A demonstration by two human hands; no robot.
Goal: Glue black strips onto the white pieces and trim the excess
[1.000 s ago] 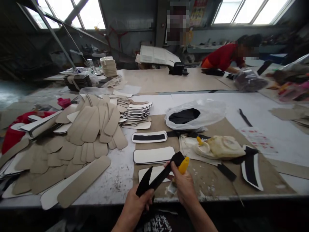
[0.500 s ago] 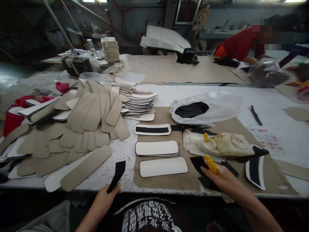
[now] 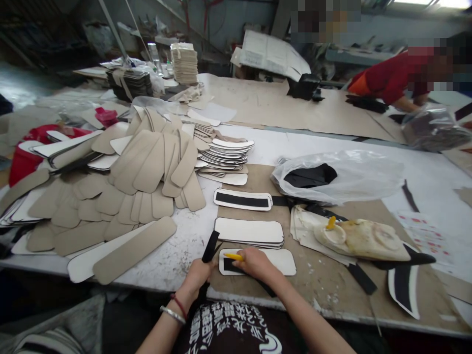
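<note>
My left hand (image 3: 200,275) is closed around black strips (image 3: 211,246) at the table's front edge, their ends sticking up. Beside it, my right hand (image 3: 254,263) is over the nearest white panel (image 3: 282,260), a long piece with rounded corners. A slim yellow tool (image 3: 233,256) pokes out leftward from its closed fingers; its working end is not clear. Under that hand a black strip (image 3: 230,266) lies against the panel. Behind are a small stack of white panels (image 3: 249,230) and a panel with a black strip fixed along its middle (image 3: 242,199).
Beige panels (image 3: 147,162) are heaped at left. A clear bag (image 3: 368,172) with black pieces lies behind right. A stained white container (image 3: 372,238) with a yellow piece (image 3: 331,223) stands right, near a curved panel (image 3: 404,290). A person in red (image 3: 391,78) leans over the far table.
My right hand has moved left from beside the container onto the nearest white panel, bringing the yellow tool and a black strip. My left hand has shifted right, close to it.
</note>
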